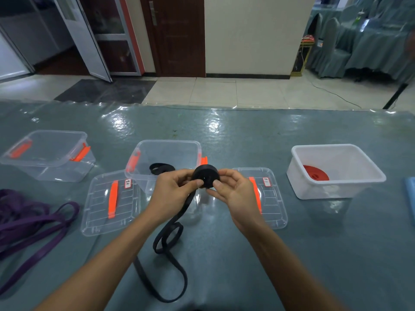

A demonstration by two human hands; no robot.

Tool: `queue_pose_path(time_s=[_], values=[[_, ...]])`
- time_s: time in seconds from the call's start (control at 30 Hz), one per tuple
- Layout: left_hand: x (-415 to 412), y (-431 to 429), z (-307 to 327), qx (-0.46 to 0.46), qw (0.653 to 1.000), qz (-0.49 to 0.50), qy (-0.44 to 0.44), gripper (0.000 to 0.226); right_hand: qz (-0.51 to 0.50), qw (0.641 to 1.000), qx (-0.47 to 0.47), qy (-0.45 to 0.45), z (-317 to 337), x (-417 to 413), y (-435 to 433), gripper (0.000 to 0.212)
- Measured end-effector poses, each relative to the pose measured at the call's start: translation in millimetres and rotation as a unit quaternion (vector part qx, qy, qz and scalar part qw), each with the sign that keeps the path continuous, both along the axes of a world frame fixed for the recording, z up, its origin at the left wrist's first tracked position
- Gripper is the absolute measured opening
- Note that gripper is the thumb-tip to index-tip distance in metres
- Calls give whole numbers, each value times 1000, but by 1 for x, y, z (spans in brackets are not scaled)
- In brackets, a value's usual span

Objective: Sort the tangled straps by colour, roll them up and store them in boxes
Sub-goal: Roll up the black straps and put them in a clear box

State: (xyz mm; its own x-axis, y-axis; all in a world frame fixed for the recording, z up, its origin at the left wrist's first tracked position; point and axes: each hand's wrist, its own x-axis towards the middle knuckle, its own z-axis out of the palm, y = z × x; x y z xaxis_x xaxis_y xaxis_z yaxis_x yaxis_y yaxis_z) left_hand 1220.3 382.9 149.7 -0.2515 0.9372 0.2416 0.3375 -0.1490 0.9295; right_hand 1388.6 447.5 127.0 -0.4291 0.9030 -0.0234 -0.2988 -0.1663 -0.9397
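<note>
A partly rolled black strap (205, 175) is held in the air over the table's middle. My left hand (173, 194) pinches the roll's left side and my right hand (233, 194) pinches its right side. The strap's loose tail (170, 241) hangs down from the roll and loops across the table toward me. Behind the roll stands a clear box (166, 157) with another rolled black strap (160, 168) inside. A white box (336, 171) at the right holds a red roll (315, 173). Tangled purple straps (31, 223) lie at the left.
Another clear box (48, 153) with orange latches stands at the far left. Two clear lids with orange handles, the left lid (112, 203) and the right lid (267, 196), lie flat on either side of my hands. A blue object (411, 198) shows at the right edge. The table (247, 135) has a shiny grey-green cover.
</note>
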Motion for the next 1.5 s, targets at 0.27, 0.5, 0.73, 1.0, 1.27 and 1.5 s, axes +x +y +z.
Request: queue_pose_path(time_s=[0.27,0.5,0.73,1.0,1.27,1.5], values=[[-18,6,6,-92,951,-95,280,7,15,870,388,-304,11,17,3,41],[-8,5,13,-45,996,-69,36,9,-20,948,276,-155,17,17,4,39],[15,-1,7,22,995,-13,-97,27,-45,997,39,47,18,2,-8,36],[-2,3,13,-65,996,4,-61,15,-48,833,473,-284,3,9,-6,60],[-4,11,17,-102,991,-16,-86,14,-133,722,577,-357,10,10,4,52],[7,6,-1,-61,975,-2,-215,18,-221,772,513,-305,-2,-4,-8,48]])
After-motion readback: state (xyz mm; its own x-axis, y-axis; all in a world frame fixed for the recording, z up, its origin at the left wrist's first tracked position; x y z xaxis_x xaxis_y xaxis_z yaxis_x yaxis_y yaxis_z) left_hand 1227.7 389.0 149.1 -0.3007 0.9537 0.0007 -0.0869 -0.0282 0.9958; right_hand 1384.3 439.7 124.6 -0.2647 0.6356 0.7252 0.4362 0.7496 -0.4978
